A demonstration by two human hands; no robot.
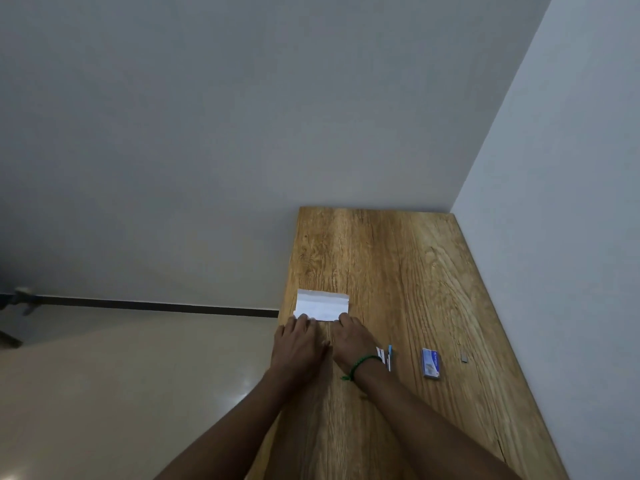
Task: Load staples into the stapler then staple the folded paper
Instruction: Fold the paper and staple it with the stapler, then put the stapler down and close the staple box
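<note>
A folded white paper (pixel 322 304) lies flat near the left edge of the wooden table (pixel 398 258). My left hand (pixel 298 344) rests with its fingertips on the paper's near left corner. My right hand (pixel 351 341), with a green band at the wrist, presses its fingertips on the near right corner. A small blue and white stapler (pixel 387 356) lies just right of my right wrist, partly hidden by it. Further right sits a blue staple box (pixel 431 363). A small grey strip of staples (pixel 464 358) lies beyond the box.
The table stands in a corner, with a grey wall behind it and a white wall (pixel 571 202) along its right side. Its left edge drops to a beige floor (pixel 121 375). A dark skirting strip runs along the far wall's base.
</note>
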